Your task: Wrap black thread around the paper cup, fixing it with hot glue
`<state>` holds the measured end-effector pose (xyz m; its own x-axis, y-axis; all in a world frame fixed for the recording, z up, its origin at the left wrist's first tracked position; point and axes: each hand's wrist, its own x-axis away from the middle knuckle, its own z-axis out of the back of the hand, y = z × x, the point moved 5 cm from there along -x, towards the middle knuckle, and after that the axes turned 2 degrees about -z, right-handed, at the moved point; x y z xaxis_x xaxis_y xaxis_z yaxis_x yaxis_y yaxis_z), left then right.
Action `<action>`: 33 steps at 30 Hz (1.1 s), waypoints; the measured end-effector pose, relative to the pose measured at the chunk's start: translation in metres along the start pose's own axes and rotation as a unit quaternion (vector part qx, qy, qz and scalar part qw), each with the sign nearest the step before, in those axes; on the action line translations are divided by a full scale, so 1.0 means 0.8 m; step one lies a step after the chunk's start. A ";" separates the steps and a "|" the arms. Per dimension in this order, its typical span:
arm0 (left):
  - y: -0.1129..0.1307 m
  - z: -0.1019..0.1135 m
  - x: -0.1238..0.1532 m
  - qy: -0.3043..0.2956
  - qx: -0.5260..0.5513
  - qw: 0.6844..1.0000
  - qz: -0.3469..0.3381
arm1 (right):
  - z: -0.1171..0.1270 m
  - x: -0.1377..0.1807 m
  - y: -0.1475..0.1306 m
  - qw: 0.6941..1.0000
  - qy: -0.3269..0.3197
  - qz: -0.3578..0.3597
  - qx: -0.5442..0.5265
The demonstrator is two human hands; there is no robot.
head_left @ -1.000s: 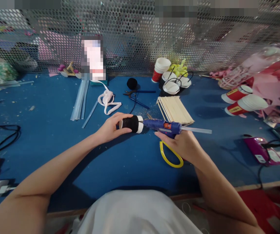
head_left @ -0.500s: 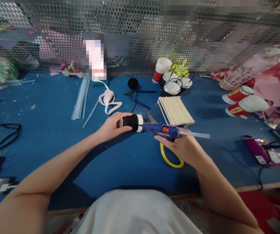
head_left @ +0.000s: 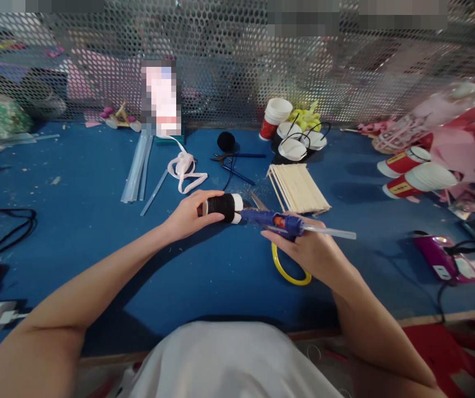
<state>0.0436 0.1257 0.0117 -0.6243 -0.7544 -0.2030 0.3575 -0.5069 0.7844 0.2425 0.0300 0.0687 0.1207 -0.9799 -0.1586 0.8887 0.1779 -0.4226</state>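
My left hand (head_left: 188, 214) is wrapped round a paper cup (head_left: 222, 207) covered in black, lying on its side with its white rim to the right. My right hand (head_left: 310, 251) grips a blue glue gun (head_left: 276, 222) whose nozzle touches the cup's white rim. A clear glue stick (head_left: 332, 232) sticks out of the gun's back end. Both hands work just above the blue table (head_left: 75, 221).
Scissors with yellow handles (head_left: 287, 271) lie under my right hand. A stack of wooden sticks (head_left: 297, 188), clear glue sticks (head_left: 138, 166), a pink ribbon (head_left: 185, 168), pliers (head_left: 233, 160), and paper cups (head_left: 411, 179) lie around. A perforated metal screen (head_left: 229, 61) closes off the back.
The glue gun has tilted a little, its back end dropping lower. The cup has shifted slightly up and left in my left hand.
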 end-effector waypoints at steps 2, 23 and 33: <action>0.000 0.000 0.000 -0.001 0.001 1.000 -0.001 | 0.002 -0.001 -0.001 1.000 0.003 -0.004 -0.002; 0.014 0.001 0.002 -0.001 0.004 0.998 -0.057 | 0.000 -0.004 0.009 0.997 0.068 0.009 0.033; 0.020 0.001 0.002 -0.011 -0.012 0.997 -0.073 | -0.004 -0.011 0.013 0.996 0.079 0.012 0.040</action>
<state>0.0477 0.1167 0.0241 -0.6852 -0.6634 -0.3008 0.2783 -0.6200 0.7336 0.2493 0.0411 0.0626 0.0773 -0.9477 -0.3097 0.9191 0.1881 -0.3461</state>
